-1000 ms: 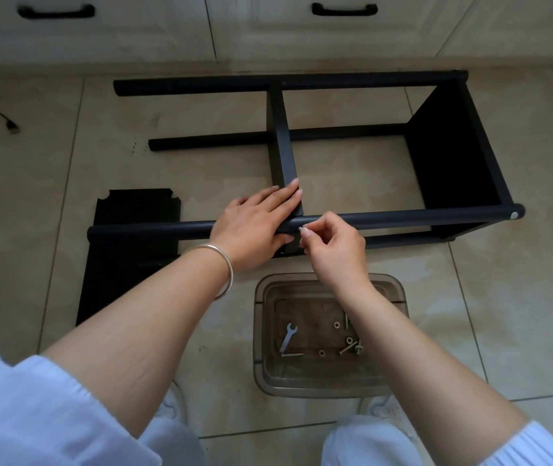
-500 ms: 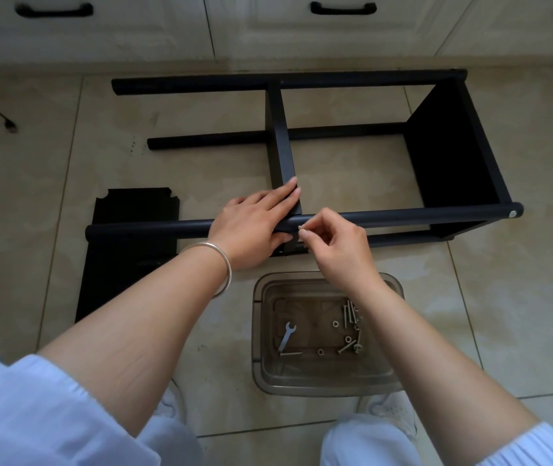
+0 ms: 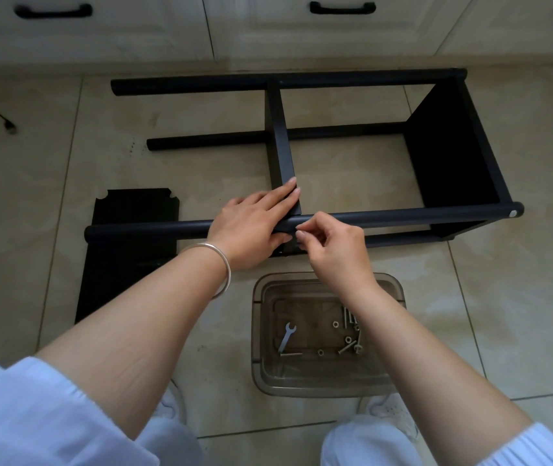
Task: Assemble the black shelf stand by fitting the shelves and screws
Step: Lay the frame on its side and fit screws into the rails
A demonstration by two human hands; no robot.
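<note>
Little has changed: the middle shelf (image 3: 283, 169) is still pressed flat-fingered by the left hand (image 3: 251, 227), while a barely visible screw is pinched at the front pole (image 3: 386, 218) by the right hand (image 3: 332, 250); fastening continues.

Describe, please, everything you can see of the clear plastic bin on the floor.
The clear brownish plastic bin is a rectangular tub with rounded corners and a flared rim, standing upright and open on the tiled floor in front of the person's knees, near the lying black shelf frame. Inside lie a small silver wrench, several bolts and washers. The right forearm crosses above its far corner; nothing visibly touches it.
</note>
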